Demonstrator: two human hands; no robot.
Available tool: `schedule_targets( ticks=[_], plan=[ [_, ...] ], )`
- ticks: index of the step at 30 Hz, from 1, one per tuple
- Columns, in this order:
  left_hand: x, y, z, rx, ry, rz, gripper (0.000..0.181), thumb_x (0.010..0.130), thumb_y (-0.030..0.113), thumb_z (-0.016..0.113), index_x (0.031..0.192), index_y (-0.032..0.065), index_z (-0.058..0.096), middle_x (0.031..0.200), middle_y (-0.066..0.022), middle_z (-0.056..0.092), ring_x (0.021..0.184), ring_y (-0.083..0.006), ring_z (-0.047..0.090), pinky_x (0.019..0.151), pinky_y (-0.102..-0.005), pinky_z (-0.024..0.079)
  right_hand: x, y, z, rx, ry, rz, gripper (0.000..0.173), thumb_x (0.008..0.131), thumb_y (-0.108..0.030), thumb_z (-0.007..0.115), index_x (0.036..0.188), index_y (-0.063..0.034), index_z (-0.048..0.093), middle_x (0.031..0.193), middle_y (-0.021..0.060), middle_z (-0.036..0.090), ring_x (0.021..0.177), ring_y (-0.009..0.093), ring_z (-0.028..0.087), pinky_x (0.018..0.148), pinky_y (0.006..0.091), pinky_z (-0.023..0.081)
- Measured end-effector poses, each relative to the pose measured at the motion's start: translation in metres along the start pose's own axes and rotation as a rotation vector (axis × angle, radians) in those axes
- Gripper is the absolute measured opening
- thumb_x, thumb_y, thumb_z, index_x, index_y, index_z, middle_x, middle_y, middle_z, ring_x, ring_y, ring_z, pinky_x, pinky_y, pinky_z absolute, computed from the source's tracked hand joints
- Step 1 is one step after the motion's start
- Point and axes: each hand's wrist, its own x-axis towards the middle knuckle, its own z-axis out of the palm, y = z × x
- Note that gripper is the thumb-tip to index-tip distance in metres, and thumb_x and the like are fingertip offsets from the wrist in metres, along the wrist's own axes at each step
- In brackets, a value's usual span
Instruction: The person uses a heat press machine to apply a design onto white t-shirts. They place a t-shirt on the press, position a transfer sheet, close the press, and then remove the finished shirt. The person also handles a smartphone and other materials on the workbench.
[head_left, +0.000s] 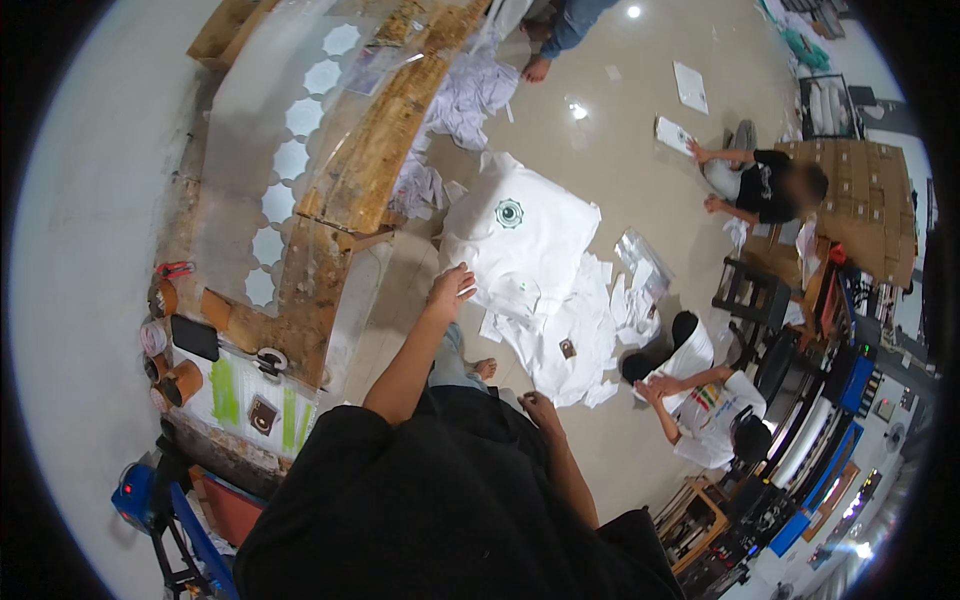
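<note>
A white garment or cloth (551, 244) with a round dark green emblem (509, 214) lies spread out before me, on or just above a heap of white fabric (566, 360). My left hand (452, 289) is at its near left edge, the arm stretched forward. Whether the fingers grip the cloth or only overlap it, I cannot tell. Low beside my body hangs my right hand (540, 412), its fingers loosely curled; its palm is hidden. A small dark printed patch (568, 348) shows on the heap.
To the left stands a stained wooden worktable (300, 330) with a phone (195, 337), tape roll (271, 361) and red cutter (175, 270). One person (720, 412) sits at right; another (772, 184) handles a folded white item (673, 135). Clear plastic (645, 262) lies on the floor.
</note>
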Motion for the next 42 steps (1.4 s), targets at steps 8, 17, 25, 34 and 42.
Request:
schedule_targets(
  ticks=[8,17,25,34,42],
  plan=[
    [0.108,-0.076,0.003,0.115,0.402,-0.204,0.068,0.082,0.046,0.069,0.125,-0.0012,0.047,0.13,-0.0181,0.05,0.122,-0.0301,0.045,0.096,-0.0459,0.04,-0.004,-0.025,-0.03,0.34,0.167,-0.074,0.047,0.089,-0.032,0.061,0.116,0.0059,0.058,0.097,0.0168,0.067,0.091,0.022,0.065,0.083,0.0332,0.049],
    [0.131,-0.093,0.002,-0.139,0.46,-0.212,0.033,0.084,0.031,0.069,0.101,0.0064,0.055,0.087,-0.0061,0.058,0.093,-0.024,0.061,0.086,-0.0451,0.044,-0.045,0.049,-0.031,0.456,0.245,0.084,0.048,0.089,-0.034,0.062,0.118,0.0044,0.058,0.1,0.0161,0.067,0.093,0.023,0.065,0.081,0.0331,0.049],
    [0.105,-0.092,0.021,-0.204,0.448,0.0,0.033,0.084,0.024,0.067,0.101,0.0003,0.052,0.092,-0.0114,0.058,0.087,-0.0277,0.059,0.088,-0.0459,0.046,-0.052,0.083,-0.026,0.492,0.261,0.021,0.048,0.089,-0.034,0.062,0.117,0.0044,0.058,0.102,0.017,0.066,0.092,0.024,0.065,0.082,0.0333,0.049],
    [0.072,-0.089,0.039,-0.422,0.053,0.127,0.031,0.085,0.02,0.068,0.111,0.0058,0.057,0.103,-0.0085,0.061,0.098,-0.0238,0.059,0.091,-0.0389,0.046,-0.056,0.115,-0.056,0.433,0.183,-0.204,0.042,0.09,-0.03,0.062,0.116,0.0021,0.059,0.103,0.0167,0.066,0.094,0.024,0.064,0.085,0.0334,0.049],
    [-0.194,-0.138,0.199,-0.119,-0.514,0.432,0.024,0.088,0.018,0.064,0.107,0.0023,0.06,0.101,-0.0118,0.066,0.093,-0.0236,0.066,0.082,-0.037,0.054,0.017,0.012,-0.068,0.238,0.556,-0.558,0.102,0.075,-0.041,0.073,0.139,0.0148,0.017,0.141,0.0358,0.028,0.134,0.045,0.029,0.112,0.0431,0.025]
  ],
)
